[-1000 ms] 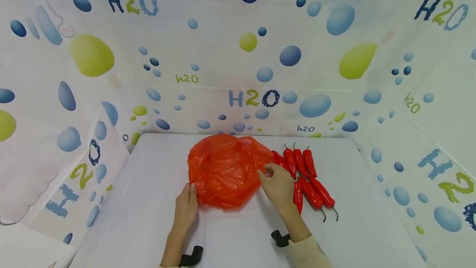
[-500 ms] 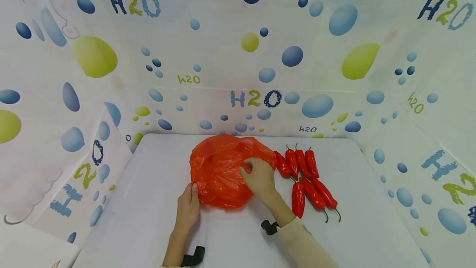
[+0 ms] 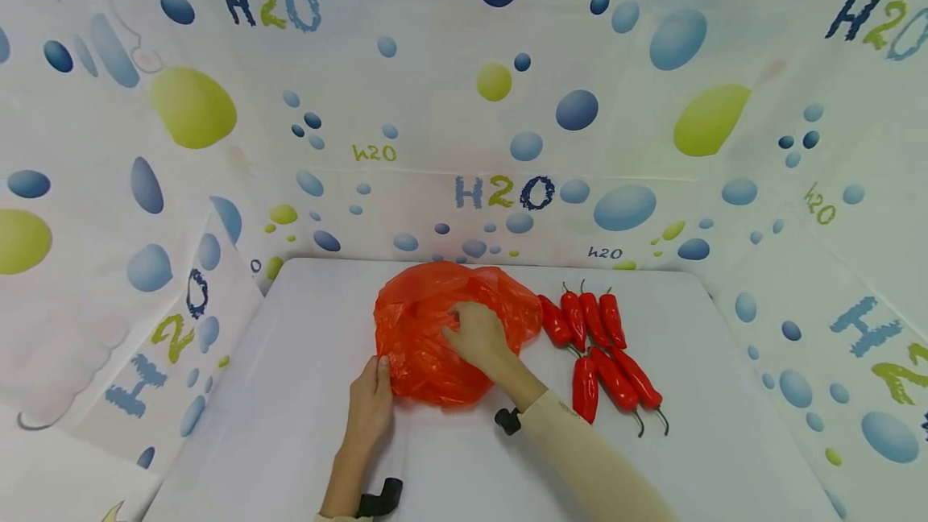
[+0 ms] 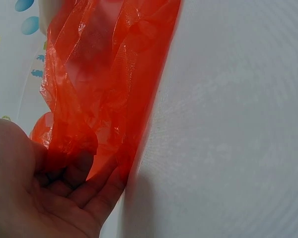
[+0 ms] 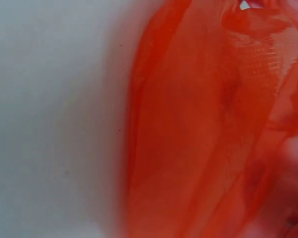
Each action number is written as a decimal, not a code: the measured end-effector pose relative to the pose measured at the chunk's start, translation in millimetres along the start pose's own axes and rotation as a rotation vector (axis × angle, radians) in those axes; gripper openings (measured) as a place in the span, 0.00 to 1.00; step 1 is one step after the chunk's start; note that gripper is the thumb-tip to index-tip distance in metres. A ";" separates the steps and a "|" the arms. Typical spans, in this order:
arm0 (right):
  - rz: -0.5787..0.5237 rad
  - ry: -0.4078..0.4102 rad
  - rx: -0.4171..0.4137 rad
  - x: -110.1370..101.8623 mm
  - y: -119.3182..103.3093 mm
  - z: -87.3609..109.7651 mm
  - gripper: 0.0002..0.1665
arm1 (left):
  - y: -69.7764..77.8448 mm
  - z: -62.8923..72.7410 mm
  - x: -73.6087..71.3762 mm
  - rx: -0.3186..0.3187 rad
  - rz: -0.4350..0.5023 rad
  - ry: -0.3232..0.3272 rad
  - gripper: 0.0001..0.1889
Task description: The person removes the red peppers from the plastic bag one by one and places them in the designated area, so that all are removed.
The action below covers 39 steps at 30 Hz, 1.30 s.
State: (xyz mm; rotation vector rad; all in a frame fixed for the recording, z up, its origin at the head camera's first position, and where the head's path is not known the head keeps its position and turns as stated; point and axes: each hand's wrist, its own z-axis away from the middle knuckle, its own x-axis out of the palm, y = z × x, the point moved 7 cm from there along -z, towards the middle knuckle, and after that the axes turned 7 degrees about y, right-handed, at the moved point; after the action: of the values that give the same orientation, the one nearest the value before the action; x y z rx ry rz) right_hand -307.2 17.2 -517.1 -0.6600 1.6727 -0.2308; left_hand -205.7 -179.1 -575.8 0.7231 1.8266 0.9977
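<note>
A thin, crumpled red plastic bag (image 3: 409,369) lies spread on the white table. My left hand (image 3: 370,405) pinches its near left edge. The left wrist view shows that thumb and fingers curled about the film (image 4: 134,64). My right hand (image 3: 478,337) reaches over the middle of the bag with bent fingers. Through the red film (image 5: 179,124) its hand shows dimly in the right wrist view; I cannot tell whether its fingertips grip anything. Right of the bag lie several red chili peppers (image 3: 585,389) with green stems.
The white table (image 3: 304,329) has its back edge against a wall sheet (image 3: 420,87) printed with blue and green drops. Similar sheets stand at both sides. Black wrist mounts (image 3: 382,498) sit on both forearms, low over the table.
My right hand has moved left from the bag's right edge to over its middle. The left hand keeps its hold on the bag's edge, and the peppers stay where they lay.
</note>
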 end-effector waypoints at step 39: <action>0.113 -0.119 -0.036 62.9 -27.0 -39.6 0.22 | 1.3 1.3 0.1 -0.009 -0.009 0.002 0.16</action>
State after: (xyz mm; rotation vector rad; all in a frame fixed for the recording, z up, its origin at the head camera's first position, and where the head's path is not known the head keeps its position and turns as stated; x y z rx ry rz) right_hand -341.8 -46.9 -547.6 -0.5927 1.5969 -0.0794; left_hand -204.5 -177.9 -575.2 0.7079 1.8249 1.0004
